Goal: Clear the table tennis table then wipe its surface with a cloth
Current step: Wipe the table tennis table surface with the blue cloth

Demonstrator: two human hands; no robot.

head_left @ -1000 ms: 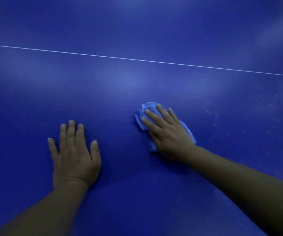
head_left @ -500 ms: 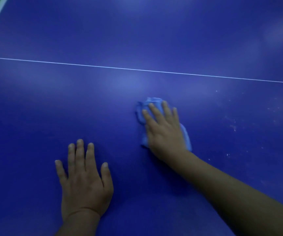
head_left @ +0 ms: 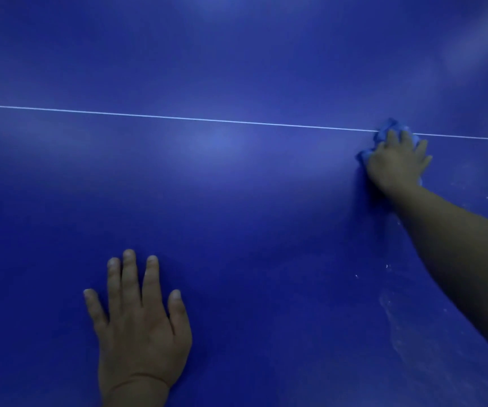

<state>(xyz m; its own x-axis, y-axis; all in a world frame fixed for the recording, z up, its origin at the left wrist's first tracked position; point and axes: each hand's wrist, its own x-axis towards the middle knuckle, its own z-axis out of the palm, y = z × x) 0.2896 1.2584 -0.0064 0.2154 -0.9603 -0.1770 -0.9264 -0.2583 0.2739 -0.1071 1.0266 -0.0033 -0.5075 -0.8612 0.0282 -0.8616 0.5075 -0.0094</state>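
The right hand [head_left: 395,164] lies with fingers nearly straight, pressing a crumpled light-blue cloth [head_left: 385,129] flat onto the thin white line [head_left: 178,118]. The left hand [head_left: 140,327] rests palm-down, 5 digits spread, holding nothing, on the smooth blue table [head_left: 251,215]. Pale smears [head_left: 404,327] streak the surface near the right forearm.

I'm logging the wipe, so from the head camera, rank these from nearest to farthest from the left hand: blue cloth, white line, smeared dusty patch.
From the left hand:
1. Smeared dusty patch, low right.
2. White line, straight ahead.
3. Blue cloth, far right on the line, under the right hand.
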